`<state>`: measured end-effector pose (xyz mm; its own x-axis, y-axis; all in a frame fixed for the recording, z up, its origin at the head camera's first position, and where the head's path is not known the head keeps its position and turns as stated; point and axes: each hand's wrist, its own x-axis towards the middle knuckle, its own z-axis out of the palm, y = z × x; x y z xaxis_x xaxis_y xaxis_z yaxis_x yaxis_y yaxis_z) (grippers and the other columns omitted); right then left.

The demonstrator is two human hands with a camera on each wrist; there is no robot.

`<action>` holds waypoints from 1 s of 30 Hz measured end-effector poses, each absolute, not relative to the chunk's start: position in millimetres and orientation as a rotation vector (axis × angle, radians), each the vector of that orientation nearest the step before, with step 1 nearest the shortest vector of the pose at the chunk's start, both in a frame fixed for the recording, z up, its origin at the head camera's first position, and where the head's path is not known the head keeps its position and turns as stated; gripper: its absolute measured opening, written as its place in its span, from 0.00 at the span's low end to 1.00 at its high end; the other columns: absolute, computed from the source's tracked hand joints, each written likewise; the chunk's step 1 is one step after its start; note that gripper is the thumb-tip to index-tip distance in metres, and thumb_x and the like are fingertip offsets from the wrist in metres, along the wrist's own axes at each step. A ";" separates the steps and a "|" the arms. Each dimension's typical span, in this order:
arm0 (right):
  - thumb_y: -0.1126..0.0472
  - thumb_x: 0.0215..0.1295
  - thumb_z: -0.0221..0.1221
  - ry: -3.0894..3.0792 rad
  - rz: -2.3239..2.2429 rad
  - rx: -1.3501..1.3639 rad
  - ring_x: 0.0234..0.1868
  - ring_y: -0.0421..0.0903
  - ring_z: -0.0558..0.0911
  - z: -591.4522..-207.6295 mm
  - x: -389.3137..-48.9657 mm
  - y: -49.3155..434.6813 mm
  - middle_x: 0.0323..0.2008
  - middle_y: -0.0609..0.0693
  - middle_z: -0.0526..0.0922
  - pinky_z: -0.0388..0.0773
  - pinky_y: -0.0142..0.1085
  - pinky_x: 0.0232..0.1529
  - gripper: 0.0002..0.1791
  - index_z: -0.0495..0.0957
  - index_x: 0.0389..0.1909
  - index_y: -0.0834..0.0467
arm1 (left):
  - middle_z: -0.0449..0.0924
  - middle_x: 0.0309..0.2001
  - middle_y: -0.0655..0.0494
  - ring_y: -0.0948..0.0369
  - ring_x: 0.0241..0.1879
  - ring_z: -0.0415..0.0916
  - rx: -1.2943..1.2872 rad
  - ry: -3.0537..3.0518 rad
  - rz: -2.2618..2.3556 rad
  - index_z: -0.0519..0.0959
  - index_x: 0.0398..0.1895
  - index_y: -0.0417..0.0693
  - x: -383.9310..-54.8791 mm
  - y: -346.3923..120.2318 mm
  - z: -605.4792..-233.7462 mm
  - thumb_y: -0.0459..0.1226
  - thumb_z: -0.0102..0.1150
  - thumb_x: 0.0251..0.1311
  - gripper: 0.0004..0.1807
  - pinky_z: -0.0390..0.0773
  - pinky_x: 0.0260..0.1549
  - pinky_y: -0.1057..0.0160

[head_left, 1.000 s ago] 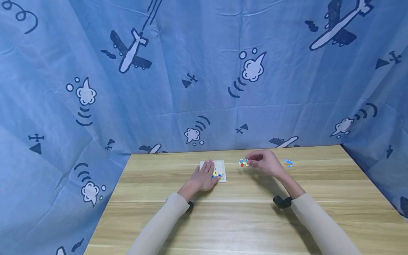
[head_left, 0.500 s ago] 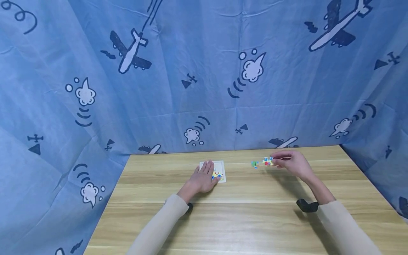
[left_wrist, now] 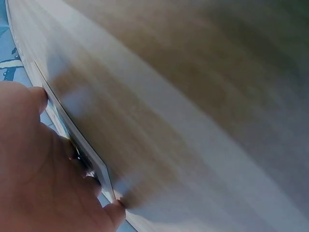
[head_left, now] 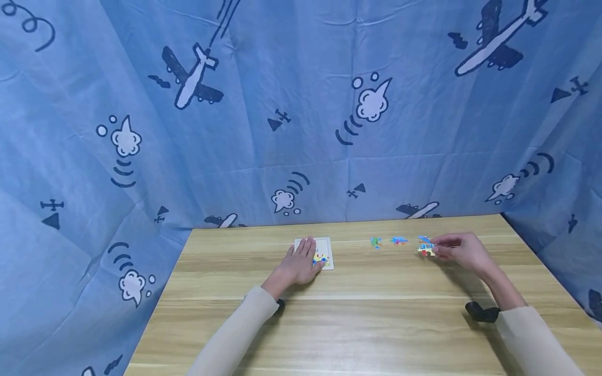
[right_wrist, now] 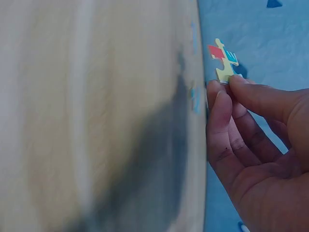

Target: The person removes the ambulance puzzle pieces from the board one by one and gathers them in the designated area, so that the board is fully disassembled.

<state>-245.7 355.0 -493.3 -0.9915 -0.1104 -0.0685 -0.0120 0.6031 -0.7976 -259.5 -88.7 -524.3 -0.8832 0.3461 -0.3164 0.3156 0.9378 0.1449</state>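
My left hand (head_left: 299, 263) lies with fingers extended over a small white-framed jigsaw board (head_left: 324, 244), covering its left part. Yellow and blue picture parts show at the board's lower right. In the left wrist view the thumb and fingers touch the board's edge (left_wrist: 82, 137). Out to the right, my right hand (head_left: 463, 253) pinches a yellow, red and blue jigsaw piece (head_left: 426, 250) between thumb and fingers. The right wrist view shows this piece (right_wrist: 223, 60) raised off the table. Just behind it in the head view is a blue-and-orange piece (head_left: 424, 238), partly hidden.
Between the hands, a green jigsaw piece (head_left: 375, 242) and a blue-and-pink one (head_left: 398, 240) lie on the wooden table (head_left: 329, 334). A blue curtain (head_left: 310, 130) with airplane prints hangs along the table's back edge.
Holding the yellow, red and blue piece, my right hand has travelled rightward past the other pieces. The green and blue-and-pink pieces have come into sight. My left hand has stayed on the board.
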 end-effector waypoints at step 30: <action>0.64 0.66 0.66 2.898 -0.907 -0.016 0.32 0.44 0.82 -506.1 -252.3 355.6 0.36 0.61 0.90 0.79 0.35 0.31 0.13 0.87 0.45 0.70 | 0.32 0.88 0.52 0.55 0.88 0.33 0.494 2.765 0.098 0.39 0.87 0.46 -255.0 -88.6 -516.9 0.61 0.27 0.82 0.43 0.43 0.86 0.48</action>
